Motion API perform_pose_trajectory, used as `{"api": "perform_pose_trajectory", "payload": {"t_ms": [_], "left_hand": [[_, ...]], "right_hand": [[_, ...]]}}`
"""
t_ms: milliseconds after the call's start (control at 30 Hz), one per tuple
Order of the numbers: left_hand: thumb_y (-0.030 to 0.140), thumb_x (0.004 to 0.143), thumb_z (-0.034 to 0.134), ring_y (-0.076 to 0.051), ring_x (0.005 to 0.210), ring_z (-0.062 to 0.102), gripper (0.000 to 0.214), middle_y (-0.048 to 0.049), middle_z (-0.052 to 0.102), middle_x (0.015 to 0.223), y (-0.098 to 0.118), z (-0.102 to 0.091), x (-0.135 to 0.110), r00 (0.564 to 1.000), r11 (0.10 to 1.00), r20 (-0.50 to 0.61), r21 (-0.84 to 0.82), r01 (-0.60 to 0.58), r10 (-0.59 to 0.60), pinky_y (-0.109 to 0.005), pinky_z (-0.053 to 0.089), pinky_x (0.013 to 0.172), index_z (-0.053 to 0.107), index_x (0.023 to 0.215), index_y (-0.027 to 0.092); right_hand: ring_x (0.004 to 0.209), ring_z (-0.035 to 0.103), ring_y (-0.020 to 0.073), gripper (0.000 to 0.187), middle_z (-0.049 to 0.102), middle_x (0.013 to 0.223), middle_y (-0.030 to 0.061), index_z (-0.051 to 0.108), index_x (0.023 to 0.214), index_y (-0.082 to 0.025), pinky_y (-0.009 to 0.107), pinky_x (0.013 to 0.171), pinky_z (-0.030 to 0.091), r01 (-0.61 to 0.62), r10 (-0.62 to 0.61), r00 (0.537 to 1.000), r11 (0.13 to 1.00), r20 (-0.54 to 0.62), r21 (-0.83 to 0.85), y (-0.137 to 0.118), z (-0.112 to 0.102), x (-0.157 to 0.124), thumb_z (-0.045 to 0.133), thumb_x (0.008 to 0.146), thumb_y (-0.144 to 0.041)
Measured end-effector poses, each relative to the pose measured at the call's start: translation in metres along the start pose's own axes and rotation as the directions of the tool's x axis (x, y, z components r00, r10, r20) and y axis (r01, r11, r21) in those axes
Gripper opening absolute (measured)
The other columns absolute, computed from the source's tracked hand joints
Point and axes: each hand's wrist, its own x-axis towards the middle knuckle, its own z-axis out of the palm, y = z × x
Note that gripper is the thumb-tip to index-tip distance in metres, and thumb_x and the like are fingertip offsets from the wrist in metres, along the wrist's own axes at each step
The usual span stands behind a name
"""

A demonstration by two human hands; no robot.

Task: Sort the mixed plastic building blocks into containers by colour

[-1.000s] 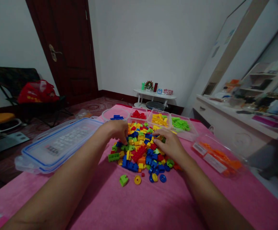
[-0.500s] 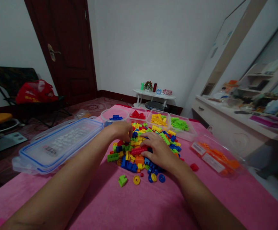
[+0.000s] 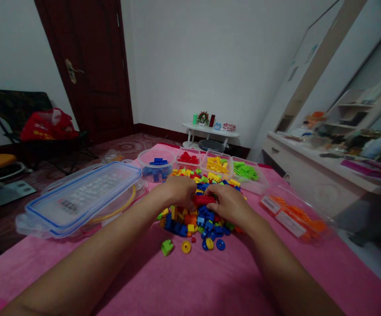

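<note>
A heap of small plastic bricks (image 3: 195, 219) in blue, yellow, red, green and orange lies on a pink cloth (image 3: 190, 281). Both hands are over the heap's middle. My left hand (image 3: 179, 192) and my right hand (image 3: 230, 205) meet around a long red brick piece (image 3: 203, 200), fingers curled on its two ends. Behind the heap stand clear tubs: blue bricks (image 3: 157, 166), red bricks (image 3: 189, 158), yellow bricks (image 3: 218, 164) and green bricks (image 3: 245, 170).
A large clear box lid with blue rim (image 3: 78, 197) lies at the left. A clear tub of orange pieces (image 3: 295, 215) sits at the right. Loose green brick (image 3: 167, 247) and small wheels (image 3: 186, 246) lie near the front. A dresser (image 3: 311, 175) stands right, a door (image 3: 91, 66) behind.
Both hands have drawn together and toward me over the heap, closing on the long red piece. Earlier they were apart, sifting among the bricks.
</note>
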Motion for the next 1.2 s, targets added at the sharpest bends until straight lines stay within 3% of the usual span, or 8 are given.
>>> {"api": "perform_pose_trajectory", "payload": {"t_ms": [267,333,500,567,667,867,1033,1200], "left_hand": [[0.047,0.074,0.059,-0.013,0.061,0.055,0.035,-0.0034,0.063,0.068,-0.013,0.004,0.016,0.953,0.856,-0.283,-0.515,-0.052,-0.112,-0.021,0.041,0.055,0.069,0.081,0.015],[0.055,0.077,0.054,-0.013,0.064,0.057,0.045,-0.0047,0.064,0.079,-0.009,0.005,0.019,0.953,0.644,-0.241,-0.762,-0.07,-0.181,-0.022,0.046,0.056,0.064,0.095,0.015],[0.072,0.077,0.038,-0.019,0.076,0.065,0.071,-0.0107,0.061,0.096,0.009,0.009,0.021,0.995,-0.228,0.079,-0.972,0.064,-0.056,-0.033,0.056,0.063,0.043,0.123,0.018],[0.073,0.076,0.036,-0.021,0.074,0.066,0.074,-0.0101,0.061,0.088,0.015,0.014,0.023,0.986,-0.426,0.148,-0.89,0.164,0.072,-0.034,0.057,0.062,0.043,0.122,0.015],[0.061,0.081,0.046,-0.016,0.066,0.066,0.057,-0.0072,0.062,0.077,0.018,0.023,0.027,0.978,-0.544,0.169,-0.812,0.211,0.126,-0.024,0.056,0.055,0.05,0.112,0.014],[0.025,0.086,0.053,-0.005,0.049,0.056,0.018,-0.0046,0.063,0.07,0.01,0.026,0.04,0.985,-0.503,0.174,-0.853,0.142,-0.017,-0.01,0.044,0.041,0.059,0.096,0.012],[0.024,0.084,0.057,-0.007,0.051,0.055,0.018,-0.0032,0.062,0.066,-0.026,-0.01,0.08,0.959,-0.288,0.127,-0.956,0.05,-0.254,-0.016,0.049,0.049,0.059,0.097,0.011],[0.037,0.078,0.065,-0.016,0.082,0.063,0.056,-0.0144,0.062,0.106,-0.077,-0.046,0.115,0.817,0.133,-0.02,-0.989,0.07,-0.576,-0.029,0.053,0.071,0.044,0.123,0.012]], "right_hand": [[0.059,0.054,0.0138,0.013,0.063,0.067,0.0003,0.066,0.078,-0.02,0.024,0.053,0.032,-0.086,0.1,0.985,0.991,-0.139,0.102,0.009,-0.018,0.001,0.062,0.067,-0.022],[0.057,0.053,0.0129,0.018,0.064,0.069,0.0007,0.066,0.082,-0.018,0.024,0.054,0.036,-0.106,0.163,0.95,0.97,-0.266,0.218,0.014,-0.026,0.002,0.064,0.065,-0.025],[0.059,0.055,0.0135,0.029,0.068,0.084,0.0051,0.065,0.094,-0.016,0.026,0.056,0.043,-0.025,0.267,0.829,0.896,-0.492,0.444,0.013,-0.028,0.005,0.065,0.069,-0.03],[0.057,0.055,0.0131,0.027,0.069,0.084,0.0053,0.067,0.093,-0.016,0.026,0.055,0.044,0.007,0.24,0.84,0.893,-0.487,0.451,0.007,-0.022,0.005,0.065,0.07,-0.028],[0.054,0.055,0.0121,0.022,0.07,0.082,0.005,0.07,0.089,-0.017,0.026,0.054,0.044,0.034,0.182,0.868,0.907,-0.463,0.421,0.001,-0.018,0.006,0.067,0.07,-0.027],[0.055,0.056,0.0125,0.019,0.07,0.077,0.0048,0.071,0.081,-0.017,0.025,0.053,0.043,0.025,0.249,0.787,0.901,-0.565,0.432,0.01,-0.032,0.003,0.064,0.074,-0.033],[0.055,0.055,0.0128,0.016,0.069,0.073,0.0041,0.072,0.079,-0.016,0.025,0.053,0.043,0.01,0.271,0.766,0.901,-0.583,0.433,0.019,-0.036,0.002,0.063,0.074,-0.03],[0.057,0.057,0.0133,0.014,0.068,0.073,0.0028,0.07,0.076,-0.018,0.025,0.056,0.044,0.004,0.25,0.794,0.91,-0.554,0.415,0.023,-0.026,0.005,0.061,0.076,-0.028]]}}
